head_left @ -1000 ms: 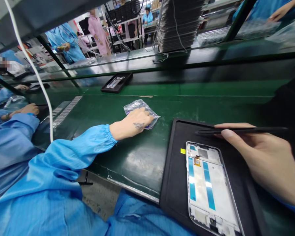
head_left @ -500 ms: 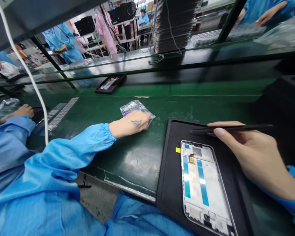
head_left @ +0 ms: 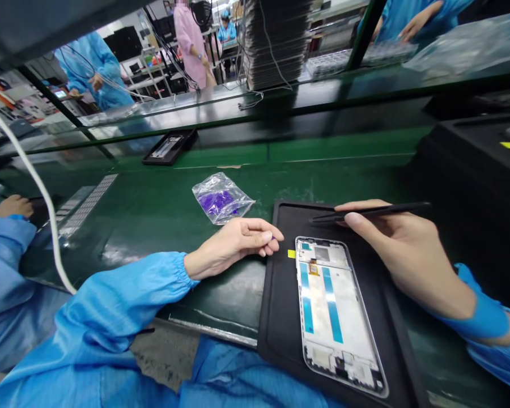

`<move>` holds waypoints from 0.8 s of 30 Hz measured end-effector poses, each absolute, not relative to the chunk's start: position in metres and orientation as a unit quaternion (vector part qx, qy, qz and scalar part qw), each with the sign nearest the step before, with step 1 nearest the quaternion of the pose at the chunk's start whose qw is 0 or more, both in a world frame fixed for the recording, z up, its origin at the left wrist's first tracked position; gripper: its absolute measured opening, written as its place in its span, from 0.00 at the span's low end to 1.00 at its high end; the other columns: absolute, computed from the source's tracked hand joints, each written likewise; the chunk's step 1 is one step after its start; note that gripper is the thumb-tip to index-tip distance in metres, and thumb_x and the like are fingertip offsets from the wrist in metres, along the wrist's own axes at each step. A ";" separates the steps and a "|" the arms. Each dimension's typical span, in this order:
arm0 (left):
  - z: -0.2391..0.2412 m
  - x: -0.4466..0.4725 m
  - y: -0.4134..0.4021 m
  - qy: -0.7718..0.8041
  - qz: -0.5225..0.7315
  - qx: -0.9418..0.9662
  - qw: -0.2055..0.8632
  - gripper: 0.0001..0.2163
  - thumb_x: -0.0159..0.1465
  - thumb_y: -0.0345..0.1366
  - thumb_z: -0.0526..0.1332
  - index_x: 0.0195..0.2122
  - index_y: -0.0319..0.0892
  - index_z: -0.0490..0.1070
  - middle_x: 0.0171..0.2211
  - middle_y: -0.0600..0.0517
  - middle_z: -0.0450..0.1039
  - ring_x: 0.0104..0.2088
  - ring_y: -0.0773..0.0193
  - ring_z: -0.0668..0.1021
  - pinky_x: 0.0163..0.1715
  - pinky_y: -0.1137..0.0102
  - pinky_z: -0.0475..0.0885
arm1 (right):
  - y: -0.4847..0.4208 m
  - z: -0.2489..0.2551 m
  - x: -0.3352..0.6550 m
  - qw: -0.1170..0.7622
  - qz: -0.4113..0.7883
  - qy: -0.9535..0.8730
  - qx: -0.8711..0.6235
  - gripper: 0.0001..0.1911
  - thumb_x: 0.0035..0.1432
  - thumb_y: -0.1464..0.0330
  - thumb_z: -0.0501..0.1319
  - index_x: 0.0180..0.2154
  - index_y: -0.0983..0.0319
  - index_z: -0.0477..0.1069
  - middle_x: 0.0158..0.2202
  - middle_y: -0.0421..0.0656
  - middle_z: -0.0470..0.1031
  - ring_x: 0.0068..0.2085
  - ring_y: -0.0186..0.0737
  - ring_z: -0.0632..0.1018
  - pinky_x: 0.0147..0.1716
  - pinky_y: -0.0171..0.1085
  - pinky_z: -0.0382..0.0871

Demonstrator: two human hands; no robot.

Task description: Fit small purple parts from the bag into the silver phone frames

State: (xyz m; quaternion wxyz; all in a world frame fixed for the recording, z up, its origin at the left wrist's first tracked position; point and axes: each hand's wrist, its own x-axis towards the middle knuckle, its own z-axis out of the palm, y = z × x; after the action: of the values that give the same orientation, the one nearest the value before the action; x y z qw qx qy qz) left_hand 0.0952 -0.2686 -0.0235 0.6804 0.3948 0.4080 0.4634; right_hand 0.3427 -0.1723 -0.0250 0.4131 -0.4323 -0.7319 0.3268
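- Clear crinkled plastic bag (head_left: 223, 196) holding small purple pieces.
- Matte black rectangular tray (head_left: 357, 306).
- White phone frame (head_left: 335, 314) with two blue strips and a yellow tab.
- Slim black tweezers (head_left: 369, 211).
- Glossy dark green bench top (head_left: 153, 204).
- Light blue smock sleeves (head_left: 123, 294).

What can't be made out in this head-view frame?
- Whatever the left hand pinches: hidden by its own fingertips, too small to tell.
- The purple pieces in the plastic bag: too small and blurred by the film.
- The far end of the tweezers held by the right hand: lost against the dark tray.
- The phone frame's small parts: too fine.
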 end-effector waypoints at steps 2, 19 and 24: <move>-0.026 0.094 -0.267 0.397 0.478 0.379 0.686 0.11 0.60 0.36 0.73 0.39 0.34 0.79 0.30 0.51 0.76 0.30 0.74 0.75 0.33 0.78 0.68 | -0.172 -0.025 0.343 0.410 0.325 -0.733 -0.434 0.13 0.57 0.56 0.63 0.37 0.57 0.80 0.37 0.41 0.83 0.38 0.43 0.82 0.40 0.41 0.75; -0.033 0.089 -0.259 0.447 0.517 0.352 0.639 0.15 0.55 0.39 0.75 0.38 0.34 0.78 0.32 0.48 0.79 0.31 0.70 0.78 0.35 0.73 0.69 | -0.172 -0.027 0.345 0.398 0.326 -0.726 -0.457 0.15 0.57 0.53 0.63 0.38 0.56 0.80 0.41 0.43 0.83 0.41 0.46 0.82 0.43 0.44 0.75; -0.034 0.088 -0.259 0.442 0.514 0.360 0.641 0.15 0.56 0.39 0.75 0.38 0.34 0.79 0.33 0.48 0.80 0.31 0.71 0.78 0.35 0.74 0.69 | -0.171 -0.026 0.345 0.400 0.314 -0.728 -0.460 0.16 0.55 0.53 0.63 0.37 0.56 0.80 0.39 0.43 0.83 0.39 0.46 0.82 0.40 0.43 0.76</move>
State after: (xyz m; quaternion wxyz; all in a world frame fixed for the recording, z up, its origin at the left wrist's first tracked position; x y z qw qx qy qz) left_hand 0.0882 -0.2593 -0.0336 0.6405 0.3602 0.4421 0.5143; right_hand 0.3451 -0.1710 -0.0260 0.4002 -0.4600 -0.7277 0.3142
